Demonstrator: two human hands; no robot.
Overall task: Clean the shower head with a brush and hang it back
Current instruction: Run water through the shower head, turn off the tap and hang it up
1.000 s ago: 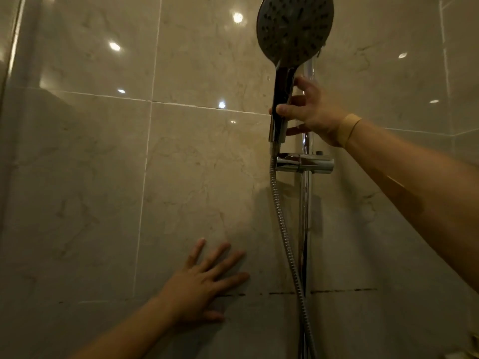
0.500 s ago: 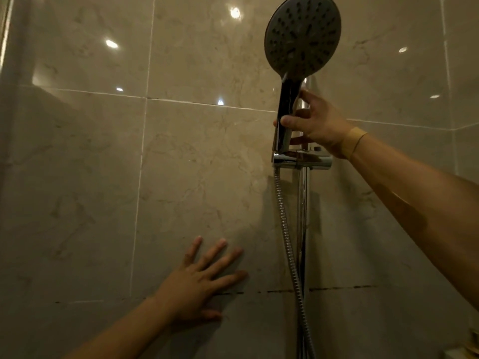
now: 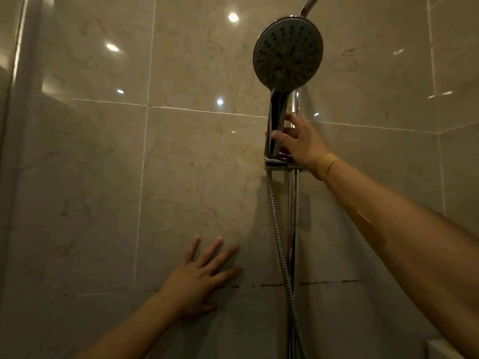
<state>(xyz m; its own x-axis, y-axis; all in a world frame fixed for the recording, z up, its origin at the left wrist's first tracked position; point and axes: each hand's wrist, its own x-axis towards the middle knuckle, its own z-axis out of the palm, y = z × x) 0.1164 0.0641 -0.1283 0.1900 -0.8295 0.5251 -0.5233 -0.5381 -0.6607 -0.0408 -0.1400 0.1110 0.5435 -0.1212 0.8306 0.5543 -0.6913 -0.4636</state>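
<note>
The shower head (image 3: 288,54), round and dark grey with a chrome handle, stands upright with its handle's lower end in the chrome holder (image 3: 276,164) on the vertical rail (image 3: 294,203). My right hand (image 3: 302,143) is wrapped around the lower part of the handle, just above the holder. A metal hose (image 3: 279,242) hangs down from the handle's base. My left hand (image 3: 201,277) lies flat on the wall tile, fingers spread, lower left of the hose. No brush is in view.
Glossy beige wall tiles (image 3: 197,177) fill the view, with a dark grout line at hand height. A curved chrome pipe (image 3: 307,5) shows at the top. A corner to a side wall (image 3: 453,164) runs down the right. A pale ledge edge (image 3: 438,347) sits at the bottom right.
The shower head has come down and its handle has settled into the holder, my right hand still on it. The left hand has stayed flat on the wall.
</note>
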